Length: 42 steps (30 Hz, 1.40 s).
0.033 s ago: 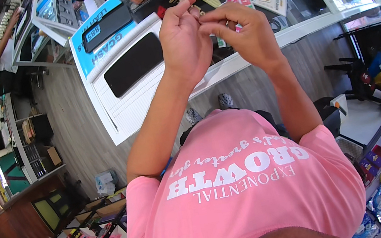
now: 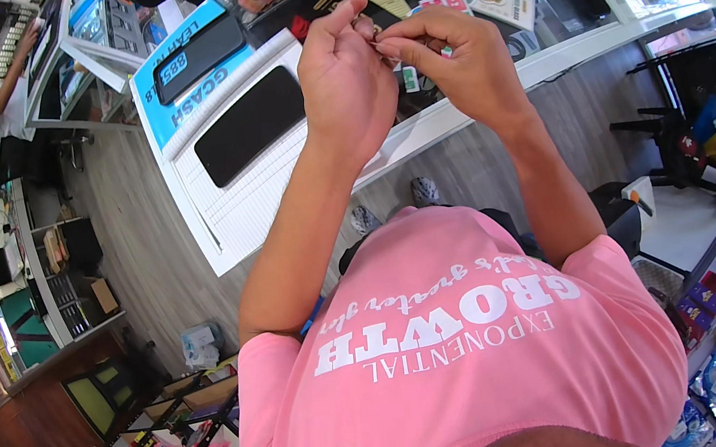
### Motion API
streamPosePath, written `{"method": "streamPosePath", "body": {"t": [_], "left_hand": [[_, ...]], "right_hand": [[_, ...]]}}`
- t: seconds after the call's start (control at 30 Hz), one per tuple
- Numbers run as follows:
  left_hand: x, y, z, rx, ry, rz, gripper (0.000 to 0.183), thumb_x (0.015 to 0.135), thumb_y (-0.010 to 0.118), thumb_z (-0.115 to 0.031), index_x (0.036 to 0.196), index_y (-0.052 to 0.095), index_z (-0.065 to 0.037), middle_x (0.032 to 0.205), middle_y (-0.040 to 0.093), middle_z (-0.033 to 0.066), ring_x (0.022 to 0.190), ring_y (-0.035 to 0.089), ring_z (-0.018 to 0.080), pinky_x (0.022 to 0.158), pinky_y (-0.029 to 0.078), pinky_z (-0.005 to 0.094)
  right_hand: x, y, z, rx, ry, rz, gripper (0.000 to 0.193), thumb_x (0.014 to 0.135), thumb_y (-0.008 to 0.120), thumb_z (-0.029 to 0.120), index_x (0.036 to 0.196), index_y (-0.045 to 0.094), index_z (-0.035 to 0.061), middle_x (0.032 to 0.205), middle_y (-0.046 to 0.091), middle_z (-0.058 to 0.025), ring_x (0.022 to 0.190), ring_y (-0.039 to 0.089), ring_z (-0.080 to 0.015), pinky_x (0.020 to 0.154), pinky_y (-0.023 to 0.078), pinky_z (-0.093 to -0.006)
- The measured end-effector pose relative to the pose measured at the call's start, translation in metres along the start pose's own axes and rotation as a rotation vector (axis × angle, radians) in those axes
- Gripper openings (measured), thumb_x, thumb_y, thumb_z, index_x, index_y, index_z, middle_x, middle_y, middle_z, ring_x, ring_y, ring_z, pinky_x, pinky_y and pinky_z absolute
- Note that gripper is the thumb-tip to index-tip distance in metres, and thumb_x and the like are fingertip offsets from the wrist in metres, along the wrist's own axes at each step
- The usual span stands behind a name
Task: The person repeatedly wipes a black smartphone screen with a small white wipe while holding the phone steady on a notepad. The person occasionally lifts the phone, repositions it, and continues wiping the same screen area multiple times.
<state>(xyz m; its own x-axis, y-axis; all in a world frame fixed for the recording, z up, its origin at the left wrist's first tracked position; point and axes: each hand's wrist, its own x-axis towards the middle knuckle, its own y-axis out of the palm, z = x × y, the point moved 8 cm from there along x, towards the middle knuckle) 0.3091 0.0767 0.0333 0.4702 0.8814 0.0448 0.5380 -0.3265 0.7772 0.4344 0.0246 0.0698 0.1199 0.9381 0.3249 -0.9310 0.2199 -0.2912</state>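
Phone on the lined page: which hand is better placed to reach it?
Probably the left hand: it is nearer the phone, while the right hand lies farther to the right. Both look occupied, fingertips close together.

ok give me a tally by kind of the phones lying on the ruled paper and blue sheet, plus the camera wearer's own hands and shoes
Phones: 2, one on the ruled paper (black phone), one on the blue sheet (dark phone)
Hands: 2, left hand and right hand
Shoes: 2, left shoe and right shoe
Total: 6
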Motion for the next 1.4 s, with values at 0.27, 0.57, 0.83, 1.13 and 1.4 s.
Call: {"method": "streamPosePath", "body": {"t": [0.27, 0.57, 0.83, 1.13, 1.4], "left_hand": [[0.012, 0.018, -0.005, 1.003, 0.029, 0.035, 0.032, 0.109, 0.071, -0.034, 0.105, 0.067, -0.002, 0.093, 0.069, -0.0003, 0.086, 0.06, 0.0071, 0.08, 0.048, 0.0232], [0.038, 0.0, 0.019, 0.372, -0.235, -0.064, 0.023, 0.11, 0.068, -0.03, 0.101, 0.067, -0.008, 0.092, 0.067, -0.0007, 0.084, 0.061, 0.0112, 0.081, 0.05, 0.0267], [0.038, 0.027, 0.013, 0.86, 0.039, -0.012, 0.032, 0.11, 0.068, -0.035, 0.102, 0.068, -0.004, 0.09, 0.068, 0.0011, 0.087, 0.057, 0.0094, 0.084, 0.048, 0.0269], [0.039, 0.018, 0.022, 1.022, 0.032, -0.138, 0.032, 0.109, 0.068, -0.033, 0.095, 0.065, -0.005, 0.085, 0.061, -0.0018, 0.081, 0.052, 0.0076, 0.077, 0.044, 0.0262], [0.049, 0.037, 0.034, 1.514, 0.281, 0.079, 0.025, 0.104, 0.073, -0.022, 0.118, 0.07, -0.001, 0.104, 0.068, 0.0115, 0.105, 0.063, 0.0254, 0.097, 0.049, 0.0372]], "right_hand": [[0.0, -0.038, -0.045, 0.358, 0.176, -0.079, 0.022, 0.099, 0.081, 0.018, 0.114, 0.081, 0.0014, 0.095, 0.076, 0.0003, 0.079, 0.061, -0.0058, 0.069, 0.049, -0.0265], [-0.013, -0.051, 0.032, -0.298, -0.695, 0.03, 0.02, 0.09, 0.081, 0.003, 0.11, 0.081, 0.0041, 0.103, 0.076, -0.0095, 0.093, 0.07, -0.0282, 0.084, 0.056, -0.0381], [0.002, -0.068, -0.035, -0.041, -0.053, 0.003, 0.035, 0.099, 0.079, 0.028, 0.127, 0.079, 0.0077, 0.113, 0.078, -0.0107, 0.104, 0.071, -0.0246, 0.092, 0.054, -0.0346], [0.009, -0.057, -0.091, 0.34, 0.209, -0.116, 0.016, 0.103, 0.075, 0.015, 0.11, 0.074, 0.0008, 0.096, 0.075, -0.0014, 0.086, 0.066, -0.0073, 0.076, 0.052, -0.0248], [0.001, -0.082, -0.097, 0.516, 0.296, -0.134, 0.019, 0.102, 0.074, 0.013, 0.113, 0.067, -0.0011, 0.095, 0.072, -0.0026, 0.086, 0.066, -0.0076, 0.075, 0.053, -0.0241]]}}
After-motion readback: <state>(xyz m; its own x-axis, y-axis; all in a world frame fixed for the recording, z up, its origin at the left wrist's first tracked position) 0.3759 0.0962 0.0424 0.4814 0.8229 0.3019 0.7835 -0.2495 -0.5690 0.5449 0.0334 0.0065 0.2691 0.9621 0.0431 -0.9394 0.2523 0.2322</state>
